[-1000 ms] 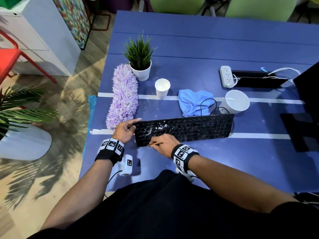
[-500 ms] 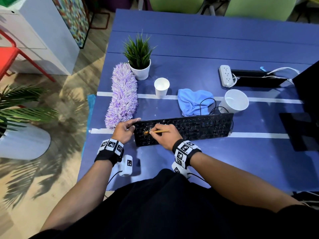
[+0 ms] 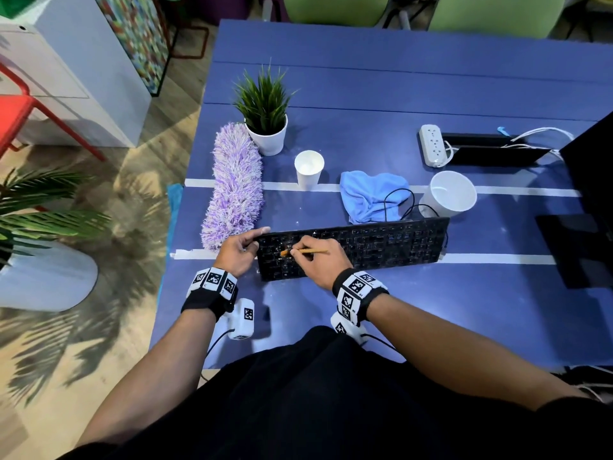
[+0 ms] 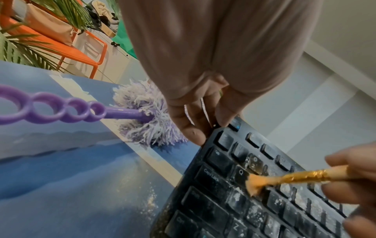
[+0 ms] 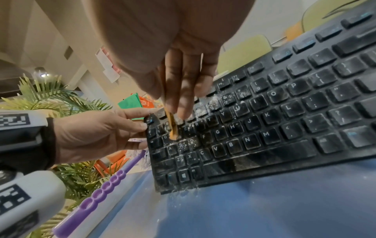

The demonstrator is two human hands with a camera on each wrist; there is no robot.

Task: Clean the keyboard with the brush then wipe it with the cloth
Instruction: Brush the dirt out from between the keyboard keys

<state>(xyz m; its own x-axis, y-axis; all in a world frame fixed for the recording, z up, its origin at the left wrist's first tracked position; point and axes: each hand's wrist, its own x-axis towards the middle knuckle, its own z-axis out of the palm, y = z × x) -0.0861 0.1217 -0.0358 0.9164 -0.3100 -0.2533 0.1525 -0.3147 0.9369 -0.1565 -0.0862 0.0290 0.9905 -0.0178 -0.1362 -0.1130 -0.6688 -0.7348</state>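
Observation:
A black keyboard [image 3: 371,249] dusted with white crumbs lies on the blue table [image 3: 365,81]. My left hand [image 3: 239,249] grips its far left corner [image 4: 221,127], thumb and fingers pinching the edge [image 5: 149,122]. My right hand [image 3: 318,260] pinches a small brush [image 3: 303,251] with a gold ferrule [image 4: 301,176]; its orange bristles [image 5: 174,136] press on the keys near Q and W. White crumbs lie among the left keys [image 5: 184,145]. The blue cloth [image 3: 371,195] lies crumpled behind the keyboard, untouched.
A purple fluffy duster [image 3: 235,184] lies left of the keyboard, its ringed handle [image 4: 50,108] pointing towards me. Behind stand a potted plant [image 3: 265,124], a paper cup [image 3: 308,169], a white bowl [image 3: 451,194] and a power strip [image 3: 431,146]. A dark monitor [image 3: 590,180] is at right.
My right hand has moved the brush from the keyboard's front rows up to the upper left keys. The left hand has kept its hold on the corner.

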